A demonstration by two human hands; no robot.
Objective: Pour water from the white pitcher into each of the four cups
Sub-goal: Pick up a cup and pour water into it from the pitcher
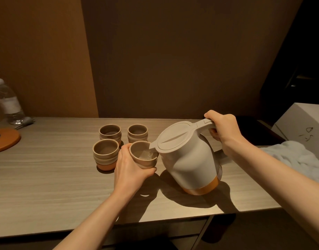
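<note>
Right hand (222, 129) grips the tilted pitcher (187, 156), spout over the cup (144, 156) held by left hand (129, 166), the three other cups toward the table's (47, 177) far edge

White pitcher (188, 156) tilted, spout over lifted cup (143, 156) (water inside); three cups (105, 153) standing behind.

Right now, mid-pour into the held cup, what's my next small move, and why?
Probably tip the white pitcher back upright: water already shows in the cup that the left hand holds lifted, and the other three cups look unfilled. The right hand grips the handle.
</note>
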